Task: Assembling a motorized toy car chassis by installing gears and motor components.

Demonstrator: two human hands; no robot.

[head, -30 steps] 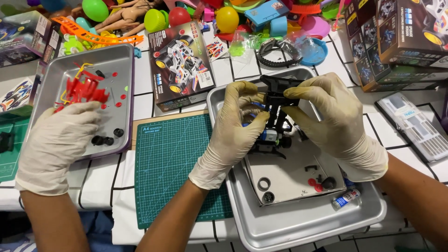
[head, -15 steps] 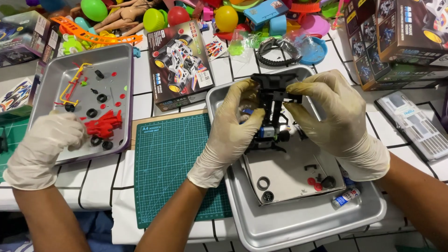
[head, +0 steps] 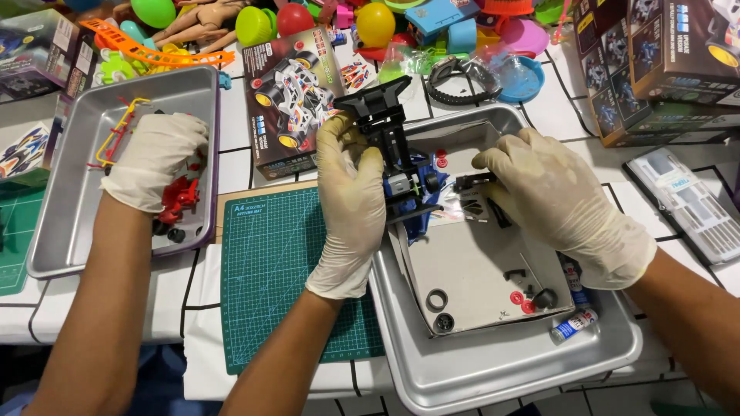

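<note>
A co-worker's gloved hand [head: 154, 158] reaches into the left metal tray [head: 46, 231], which lies well to the left of the green cutting mat [head: 277, 285]. That hand rests over red plastic parts [head: 179, 196] and small black wheels [head: 166, 229]; a yellow parts frame [head: 116, 135] lies just beyond its knuckles. Whether its fingers grip anything cannot be told — they curl downward out of sight.

At the mat's upper right corner, the person's left hand [head: 353, 208], in a pale glove, is wrapped around the black toy car chassis [head: 389, 142], thumb on one side and fingers on the other, holding it upright and tilted. The chassis hangs above the near-left part of the right metal tray [head: 501, 370], which sits just right of the mat, its edge touching it. A small silver motor and blue pieces show low on the chassis, beside the left thumb.

Right of the mat and over the same tray, the right hand [head: 563, 204] pinches a small black part [head: 474, 182] between narrowed fingertips — held just beside the chassis, close to touching. Below it a grey sheet [head: 478, 270] lies in the tray, carrying black rings, red bits and a black wheel [head: 546, 297]. A small blue-and-white tube [head: 572, 325] lies at the sheet's lower right corner.

Beyond the mat stands a printed model car box [head: 289, 100] among bright plastic toys.
</note>
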